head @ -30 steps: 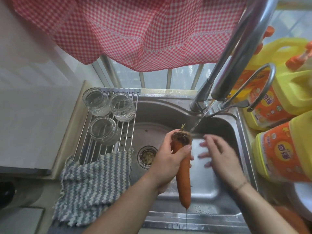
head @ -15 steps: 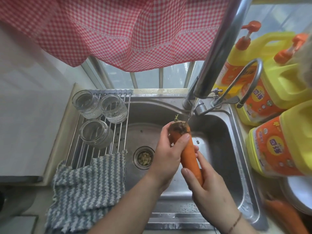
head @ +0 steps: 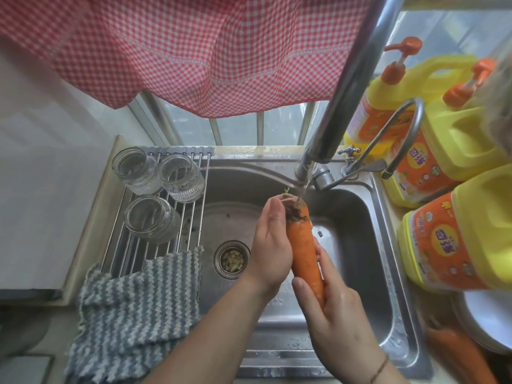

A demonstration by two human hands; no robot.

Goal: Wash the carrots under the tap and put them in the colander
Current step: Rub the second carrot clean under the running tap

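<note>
Stainless steel sink (head: 368,245) under a running tap (head: 346,87): carrot (head: 303,245) held upright in the stream, left hand (head: 273,245) fingers pressed flat against its upper side, right hand (head: 336,311) fingers wrapped round its lower end.

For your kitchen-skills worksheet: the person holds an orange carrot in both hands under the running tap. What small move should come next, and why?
Probably rub the left hand over the orange carrot's dark, soil-caked top while turning it with the right hand. The thin stream from the steel tap lands right on that top, and dirt still clings there, while the lower body looks clean.
</note>
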